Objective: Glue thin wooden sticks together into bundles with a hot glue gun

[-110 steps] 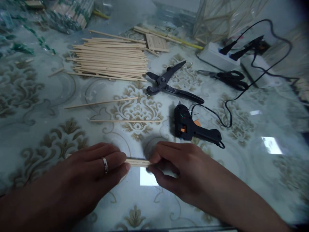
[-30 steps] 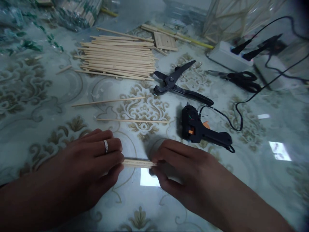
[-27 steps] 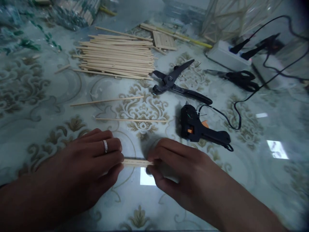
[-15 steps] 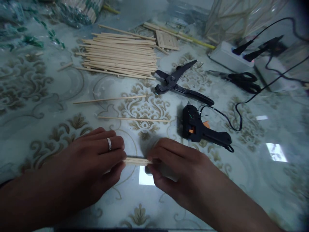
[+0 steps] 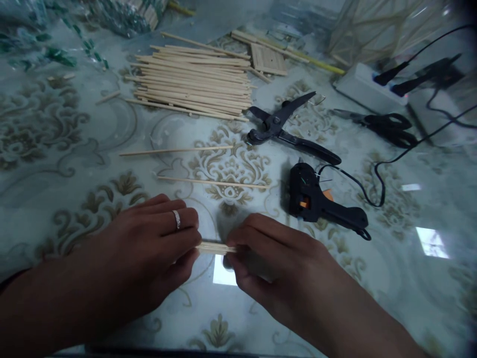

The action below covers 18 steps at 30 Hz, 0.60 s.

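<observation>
My left hand, with a ring on one finger, and my right hand both pinch a small bundle of thin wooden sticks held flat just above the glass table. Each hand covers one end of the bundle; only its short middle shows between the fingertips. Two single sticks lie loose on the table just beyond my hands. A black hot glue gun rests on its side to the right of my right hand.
A large pile of wooden sticks lies at the back. Black cutting pliers, black scissors and a white power strip with plugged cords sit at the back right. A stick-built frame stands behind them.
My hands have stayed pinched on the stick bundle, drawing a little closer together. The view has drifted slightly, so everything on the table sits a bit further right.
</observation>
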Each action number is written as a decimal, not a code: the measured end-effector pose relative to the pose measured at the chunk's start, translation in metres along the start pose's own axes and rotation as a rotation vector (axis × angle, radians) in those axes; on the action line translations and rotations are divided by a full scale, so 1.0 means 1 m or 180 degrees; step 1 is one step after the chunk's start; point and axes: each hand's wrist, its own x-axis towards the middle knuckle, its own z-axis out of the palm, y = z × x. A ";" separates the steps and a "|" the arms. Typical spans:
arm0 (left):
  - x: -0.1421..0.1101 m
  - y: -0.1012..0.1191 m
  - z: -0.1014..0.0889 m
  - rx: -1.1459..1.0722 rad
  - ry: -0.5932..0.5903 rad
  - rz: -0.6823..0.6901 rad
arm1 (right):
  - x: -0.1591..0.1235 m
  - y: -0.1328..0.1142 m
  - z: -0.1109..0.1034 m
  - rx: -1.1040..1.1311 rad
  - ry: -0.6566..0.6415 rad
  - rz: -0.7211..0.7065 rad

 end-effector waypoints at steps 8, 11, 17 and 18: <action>-0.004 -0.003 0.005 -0.0062 -0.0002 -0.0045 | -0.002 0.003 0.010 0.0132 0.0144 -0.0042; -0.006 -0.006 0.004 -0.0148 -0.0099 -0.0090 | -0.002 0.002 0.008 0.0150 0.0099 -0.0039; -0.003 -0.015 -0.011 -0.0171 -0.0448 -0.0033 | -0.002 0.003 0.006 0.0128 0.0096 -0.0042; -0.002 -0.015 -0.015 -0.0060 -0.0498 -0.0005 | -0.002 0.003 0.006 0.0136 0.0094 -0.0044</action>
